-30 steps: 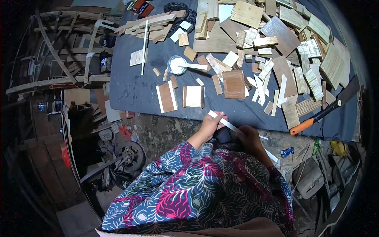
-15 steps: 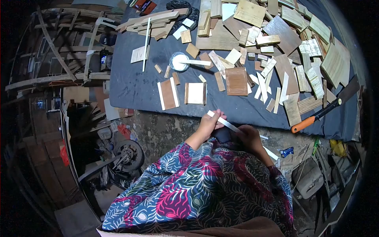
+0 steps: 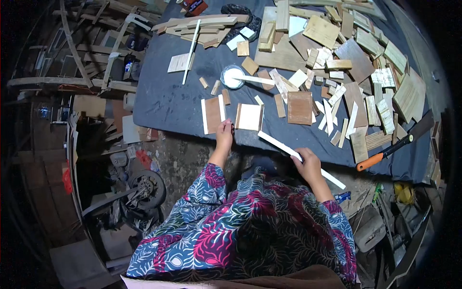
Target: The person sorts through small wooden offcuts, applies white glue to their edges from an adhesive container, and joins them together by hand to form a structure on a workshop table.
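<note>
A long white wooden strip [image 3: 279, 144] runs slantwise over the table's front edge, its near end beyond the table. My right hand [image 3: 309, 163] is closed around its middle. My left hand [image 3: 224, 133] has its fingers pinched at the lower right corner of a small brown wooden panel [image 3: 212, 116], which lies flat with pale strips along two sides. Just right of that hand lies a white panel [image 3: 250, 117] with brown strips on two sides. Farther right is a brown square panel [image 3: 300, 108]. Behind them stands a cup of white paste [image 3: 233, 77] with a flat stick lying across it.
Wood offcuts [image 3: 337, 62] are heaped on the right of the dark-covered table [image 3: 161, 103]. An orange-handled saw [image 3: 385, 152] lies at the right front edge. Long slats [image 3: 202, 22] and a thin pale strip [image 3: 191, 53] are at back left. A wheel [image 3: 147, 189] stands on the floor.
My left hand has let go of the white strip and moved left to the brown panel. My right hand, still holding the strip, has moved slightly right. The view has shifted somewhat.
</note>
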{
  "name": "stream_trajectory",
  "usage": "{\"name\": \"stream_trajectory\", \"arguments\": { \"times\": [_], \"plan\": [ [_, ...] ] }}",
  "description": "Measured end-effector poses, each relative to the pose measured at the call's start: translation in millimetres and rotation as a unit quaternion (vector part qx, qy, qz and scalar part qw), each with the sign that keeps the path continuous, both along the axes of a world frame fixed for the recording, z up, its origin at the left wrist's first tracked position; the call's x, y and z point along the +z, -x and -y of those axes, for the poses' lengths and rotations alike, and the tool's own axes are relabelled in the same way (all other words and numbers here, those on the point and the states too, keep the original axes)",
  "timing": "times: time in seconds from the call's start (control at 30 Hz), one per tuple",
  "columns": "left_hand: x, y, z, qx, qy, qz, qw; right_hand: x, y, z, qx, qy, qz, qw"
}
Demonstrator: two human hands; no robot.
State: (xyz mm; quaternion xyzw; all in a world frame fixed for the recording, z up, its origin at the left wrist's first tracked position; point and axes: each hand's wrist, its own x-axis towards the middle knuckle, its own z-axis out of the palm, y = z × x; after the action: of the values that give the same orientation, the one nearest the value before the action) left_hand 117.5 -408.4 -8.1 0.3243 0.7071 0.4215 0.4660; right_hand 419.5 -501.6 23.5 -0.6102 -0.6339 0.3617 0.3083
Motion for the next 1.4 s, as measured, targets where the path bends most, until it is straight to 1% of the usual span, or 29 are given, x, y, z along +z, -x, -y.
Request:
{"name": "stream_trajectory", "arguments": {
  "times": [0.07,0.1,0.13,0.17,0.2,0.23,0.27,0.3,0.33,0.37,0.4,0.43,0.47,0.5,0.57,0.6,0.73,0.8,0.87,0.9,0.93,0.97,1.03,1.07,1.13,1.17,1.23,1.33,1.4],
  "plan": [
    [-20.5,8.5,-16.1,-0.024,-0.017,-0.032,0.999,4.8,4.2,0.2,-0.015,-0.005,0.007,1.0],
    [-21.1,6.6,-21.6,-0.04,-0.02,-0.051,0.998,7.2,5.8,1.3,-0.036,-0.005,-0.011,0.999],
    [-22.0,6.2,-27.8,-0.042,-0.024,-0.04,0.998,8.8,7.6,3.3,-0.056,-0.004,-0.029,0.998],
    [-23.2,6.9,-32.4,-0.093,0.002,-0.104,0.99,7.6,8.7,5.7,-0.066,-0.024,-0.033,0.997],
    [-14.2,3.9,-34.4,-0.142,0.029,-0.167,0.975,6.3,11.0,9.1,-0.064,-0.025,-0.021,0.997],
    [10.1,-5.3,-34.0,-0.153,0.037,-0.176,0.972,4.5,14.0,12.0,-0.104,-0.032,-0.043,0.993],
    [0.6,-4.4,-35.6,-0.146,0.036,-0.166,0.975,2.8,17.3,15.2,-0.141,-0.039,-0.065,0.987],
    [-1.9,-6.4,-39.3,-0.128,0.055,-0.109,0.984,2.2,20.9,17.7,-0.159,-0.03,-0.056,0.985],
    [-3.1,-4.6,-42.3,-0.11,0.075,-0.054,0.99,1.6,26.3,18.4,-0.153,-0.031,-0.048,0.987],
    [-4.0,0.5,-43.6,-0.136,0.153,0.085,0.975,1.9,33.5,19.7,-0.17,-0.036,-0.039,0.984],
    [-4.2,1.6,-41.6,-0.133,0.155,0.093,0.975,3.6,41.4,20.5,-0.188,-0.041,-0.03,0.981],
    [-6.2,-2.1,-38.9,-0.144,0.167,0.114,0.969,6.7,51.2,20.9,-0.197,-0.022,-0.031,0.98],
    [-8.9,-5.8,-36.9,-0.156,0.179,0.134,0.962,3.2,59.9,21.6,-0.191,-0.024,-0.028,0.981],
    [-6.5,-8.3,-35.3,-0.16,0.195,0.188,0.949,5.5,69.6,21.2,-0.186,-0.005,-0.017,0.982],
    [-1.2,-17.5,-27.8,-0.159,0.214,0.214,0.94,8.6,88.2,19.2,-0.175,0.018,0.013,0.984],
    [0.7,-21.4,-25.3,-0.155,0.214,0.232,0.936,5.6,96.0,18.3,-0.183,0.005,-0.003,0.983],
    [-5.7,-26.2,-23.8,-0.206,0.193,0.265,0.922,1.2,112.9,14.2,-0.21,-0.029,0.028,0.977],
    [-3.4,-26.6,-24.8,-0.186,0.178,0.34,0.904,3.1,118.5,10.2,-0.221,-0.042,0.044,0.973],
    [4.8,-27.5,-26.0,-0.2,0.166,0.346,0.901,5.0,125.2,5.1,-0.231,-0.056,0.063,0.969],
    [15.0,-28.0,-27.9,-0.179,0.165,0.358,0.901,3.9,126.2,2.7,-0.224,-0.088,0.086,0.967],
    [20.4,-28.5,-29.9,-0.158,0.164,0.37,0.901,4.7,127.8,2.5,-0.229,-0.09,0.088,0.965],
    [16.6,-29.6,-32.2,-0.164,0.163,0.371,0.899,6.6,129.4,1.9,-0.231,-0.084,0.095,0.965],
    [14.6,-32.3,-36.1,-0.131,0.181,0.402,0.888,9.2,132.2,0.2,-0.237,-0.08,0.107,0.962],
    [13.5,-33.7,-34.9,-0.136,0.182,0.405,0.886,8.4,132.8,-1.3,-0.242,-0.091,0.106,0.96],
    [36.4,-33.7,-31.9,-0.174,0.144,0.379,0.897,10.5,133.9,-5.0,-0.25,-0.101,0.11,0.957],
    [31.8,-34.9,-31.5,-0.177,0.145,0.381,0.896,12.8,135.0,-8.1,-0.248,-0.092,0.128,0.956],
    [23.1,-36.0,-31.9,-0.218,0.106,0.362,0.9,17.2,137.9,-14.0,-0.248,-0.082,0.148,0.954],
    [19.4,-39.5,-31.7,-0.202,0.102,0.368,0.902,21.7,140.4,-20.0,-0.251,-0.066,0.163,0.952],
    [17.9,-40.8,-32.7,-0.199,0.105,0.36,0.905,22.5,141.1,-20.5,-0.251,-0.083,0.167,0.95]
  ]
}}
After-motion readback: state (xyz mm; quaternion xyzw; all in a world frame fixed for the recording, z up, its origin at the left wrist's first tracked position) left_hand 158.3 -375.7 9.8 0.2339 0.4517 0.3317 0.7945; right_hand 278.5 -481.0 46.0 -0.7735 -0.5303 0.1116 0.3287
